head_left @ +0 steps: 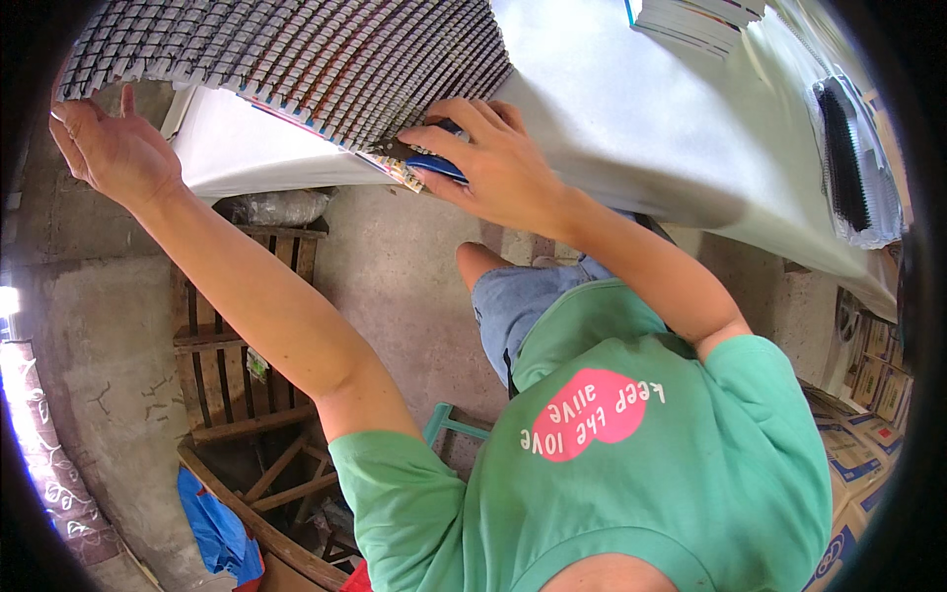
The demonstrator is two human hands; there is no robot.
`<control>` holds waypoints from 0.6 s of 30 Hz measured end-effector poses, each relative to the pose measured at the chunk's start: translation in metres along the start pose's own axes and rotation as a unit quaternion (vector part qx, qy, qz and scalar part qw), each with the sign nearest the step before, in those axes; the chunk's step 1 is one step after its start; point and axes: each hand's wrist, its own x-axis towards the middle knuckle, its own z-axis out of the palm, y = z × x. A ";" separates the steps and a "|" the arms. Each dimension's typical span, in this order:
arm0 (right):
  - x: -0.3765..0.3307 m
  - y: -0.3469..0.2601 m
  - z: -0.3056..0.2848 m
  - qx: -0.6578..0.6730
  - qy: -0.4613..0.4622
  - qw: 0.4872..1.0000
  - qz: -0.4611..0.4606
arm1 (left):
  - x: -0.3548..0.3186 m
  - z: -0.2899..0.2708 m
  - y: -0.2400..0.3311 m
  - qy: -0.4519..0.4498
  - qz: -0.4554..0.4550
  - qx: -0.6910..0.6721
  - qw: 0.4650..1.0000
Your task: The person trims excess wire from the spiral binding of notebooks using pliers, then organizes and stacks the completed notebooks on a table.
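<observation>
Notched slab: a broad slab of grey and black overlapping rows with a toothed near edge (296,59), probably many thin punched sheets fanned together; it lies at the upper left, on the white-covered surface (612,109), its left end seeming to reach past the surface's edge.
Printed layer: a thin, multicoloured, paper-like layer (400,173) shows under the slab's near right corner.
Left hand: the bare left hand (123,153) is at the slab's near left end, palm up, fingers loosely spread and thumb apart; it grips nothing visibly, and I cannot tell how much weight it bears.
Right hand: the bare right hand (493,163) is at the near right corner, fingers curled partway around a smooth, dark-blue, rounded object (436,166), its kind unclear.
Weight and stiffness: likely heavy as a whole, yet floppy, with each layer light and easily bent.
Slip and damage: layers could slide over one another; the small teeth look easy to crease or tear.
Where to hold: best supported from beneath at both ends, with flat fingers and light thumbs, pressing the layers together rather than pinching single teeth.
</observation>
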 end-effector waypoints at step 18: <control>-0.010 0.009 0.005 -0.007 -0.004 1.000 -0.008 | -0.002 0.004 0.003 0.016 -0.006 0.015 1.000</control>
